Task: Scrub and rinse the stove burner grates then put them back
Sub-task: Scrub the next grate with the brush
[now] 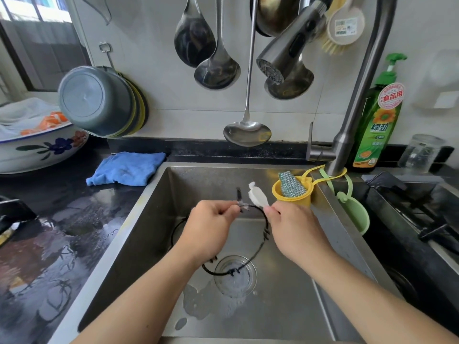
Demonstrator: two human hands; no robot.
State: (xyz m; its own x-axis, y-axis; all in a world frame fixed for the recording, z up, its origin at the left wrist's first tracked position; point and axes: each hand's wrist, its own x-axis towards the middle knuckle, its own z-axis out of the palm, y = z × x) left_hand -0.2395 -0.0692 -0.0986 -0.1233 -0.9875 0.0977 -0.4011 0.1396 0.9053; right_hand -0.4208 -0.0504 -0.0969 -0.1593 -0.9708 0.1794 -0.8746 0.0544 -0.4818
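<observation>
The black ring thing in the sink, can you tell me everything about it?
It is a burner grate, a thin black wire ring that looks like metal, with little prongs spaced around it. It is held tilted over the steel sink, above the drain. The left hand pinches a prong at the top, and the right hand holds a white sponge against the rim.

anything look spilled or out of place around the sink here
Yes: the dark counter left of the sink is wet with pooled water, and foam sits by the drain. Otherwise nothing odd: the left hand holds the grate over the basin and the right hand holds a white sponge.
</observation>
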